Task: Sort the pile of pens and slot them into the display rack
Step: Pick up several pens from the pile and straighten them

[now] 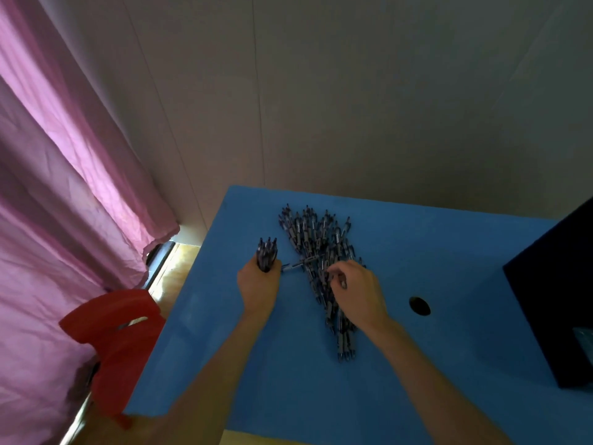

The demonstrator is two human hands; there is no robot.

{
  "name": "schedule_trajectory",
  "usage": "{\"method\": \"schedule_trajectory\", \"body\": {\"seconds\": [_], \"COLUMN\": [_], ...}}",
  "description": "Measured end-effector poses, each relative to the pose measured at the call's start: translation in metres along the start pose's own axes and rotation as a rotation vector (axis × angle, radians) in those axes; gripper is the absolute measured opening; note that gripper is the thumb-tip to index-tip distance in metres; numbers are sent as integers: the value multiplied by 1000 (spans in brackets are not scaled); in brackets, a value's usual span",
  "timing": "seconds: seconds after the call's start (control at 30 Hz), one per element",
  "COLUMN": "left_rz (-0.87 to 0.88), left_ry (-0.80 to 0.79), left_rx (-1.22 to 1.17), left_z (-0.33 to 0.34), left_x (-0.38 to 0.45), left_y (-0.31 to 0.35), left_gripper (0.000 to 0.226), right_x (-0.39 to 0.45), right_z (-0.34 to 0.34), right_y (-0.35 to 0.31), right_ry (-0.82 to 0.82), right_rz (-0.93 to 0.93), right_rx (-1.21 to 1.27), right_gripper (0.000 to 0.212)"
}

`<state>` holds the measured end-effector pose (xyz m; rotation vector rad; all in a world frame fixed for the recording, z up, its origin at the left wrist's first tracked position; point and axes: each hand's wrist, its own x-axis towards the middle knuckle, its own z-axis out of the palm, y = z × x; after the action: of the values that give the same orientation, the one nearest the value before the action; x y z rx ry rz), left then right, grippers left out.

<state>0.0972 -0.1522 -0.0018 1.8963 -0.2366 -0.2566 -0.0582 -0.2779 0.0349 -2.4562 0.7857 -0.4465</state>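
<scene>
Dozens of slim dark plastic pens (321,264) lie heaped mid-table on the blue table (417,252), toward its far edge; the left hand (258,284) clenches a small upright bundle of pens (267,253), the right hand (357,289) pinches into the heap. Light, stiff, slippery: grip mid-barrel

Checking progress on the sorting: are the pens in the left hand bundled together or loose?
Bundled: the left hand is closed around the pens, which stand side by side with their ends pointing away.
</scene>
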Motion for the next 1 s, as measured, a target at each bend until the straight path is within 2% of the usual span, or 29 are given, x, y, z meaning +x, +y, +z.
{"method": "schedule_trajectory", "body": {"seconds": [0.17,0.27,0.43,0.63,0.8,1.0], "left_rz": [-8,45,213,334,327,458], "left_ry": [-320,-427,-570,-761,-934,-931], "left_rx": [241,377,535,471,393,406], "left_z": [4,9,29,70,99,143], "left_x": [-2,-10,-32,-75,-124,-204], "left_y": [46,73,118,149,174,198], "left_gripper": [32,26,29,33,34,37], "right_x": [-1,-7,-36,-84,-134,-203], "right_z": [-32,-51,-91,-144,-187,-229], "right_y": [-3,-1,10,38,66,107], "right_ry": [24,51,113,247,397,479], "right_rz": [115,193,305,445,561,628], "right_rx": [81,128,95,91,206,232], "right_gripper": [15,13,14,13,11,13]}}
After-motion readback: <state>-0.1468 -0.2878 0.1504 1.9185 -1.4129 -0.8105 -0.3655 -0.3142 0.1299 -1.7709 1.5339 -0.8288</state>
